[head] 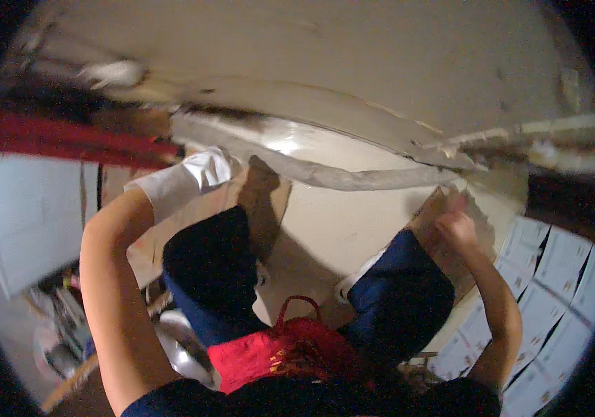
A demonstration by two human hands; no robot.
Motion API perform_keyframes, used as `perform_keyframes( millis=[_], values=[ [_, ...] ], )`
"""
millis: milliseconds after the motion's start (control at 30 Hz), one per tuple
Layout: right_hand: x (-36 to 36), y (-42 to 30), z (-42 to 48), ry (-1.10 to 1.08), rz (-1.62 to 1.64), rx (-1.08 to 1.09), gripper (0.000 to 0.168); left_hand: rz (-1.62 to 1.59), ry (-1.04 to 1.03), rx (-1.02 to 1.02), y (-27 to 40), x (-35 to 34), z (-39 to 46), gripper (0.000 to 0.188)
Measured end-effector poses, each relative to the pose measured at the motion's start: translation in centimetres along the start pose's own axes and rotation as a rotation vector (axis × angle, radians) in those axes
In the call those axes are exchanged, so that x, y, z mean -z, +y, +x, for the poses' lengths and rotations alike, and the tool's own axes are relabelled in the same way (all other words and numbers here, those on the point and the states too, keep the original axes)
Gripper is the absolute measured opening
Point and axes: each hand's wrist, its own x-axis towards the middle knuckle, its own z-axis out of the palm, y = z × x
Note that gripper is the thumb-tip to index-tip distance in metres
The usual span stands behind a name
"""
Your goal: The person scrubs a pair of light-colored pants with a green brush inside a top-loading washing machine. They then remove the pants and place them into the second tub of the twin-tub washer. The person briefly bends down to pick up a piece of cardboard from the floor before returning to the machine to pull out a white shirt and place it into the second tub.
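Observation:
A long, soft-looking grey strip (349,179), perhaps rolled cloth, sags across the view in front of me. My left hand (211,168), in a white glove, is curled at the strip's lower edge near its left end; its fingertips are hidden. Close below the strip's right end is my right hand (456,224), blurred, with bare skin showing. Whether it holds the strip cannot be made out. Beneath the strip lies a pale, shiny surface (323,219). A red cloth bag or apron with a loop (256,357) lies at my lap, between my dark blue trouser legs.
Light-coloured boxes (542,307) are stacked at the lower right. On the left are a red beam (68,138) and a white panel (42,208). Brown cardboard-like sheets (143,250) lie beside my left leg. Mixed loose items (60,333) sit at the lower left.

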Motion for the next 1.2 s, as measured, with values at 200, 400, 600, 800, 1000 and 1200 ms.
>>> perform_keyframes(
  millis=[200,400,600,800,1000,1200],
  values=[
    [15.9,-3.7,-1.1,-0.284,-0.026,-0.258,0.022,-0.462,-0.252,0.732,5.9,5.0,-23.3,0.038],
    [27.1,-7.8,-6.1,-0.314,0.100,-0.302,0.056,-0.868,0.049,1.553,26.7,7.9,-42.1,0.036],
    [38.6,-20.7,-5.3,-0.362,0.598,-0.649,0.038,-1.465,0.888,1.993,41.7,12.8,-46.1,0.031],
    [38.0,-35.6,0.2,-0.517,0.326,-0.505,0.019,-1.540,1.436,2.003,38.7,19.7,-54.2,0.030],
    [35.4,-45.2,15.6,-0.516,0.385,-0.340,0.034,-1.431,1.792,1.924,31.7,19.6,-60.1,0.027],
    [35.4,-57.2,34.2,-0.419,0.527,-0.154,0.026,-1.327,1.807,2.041,27.3,16.1,-66.2,0.032]
  ],
)
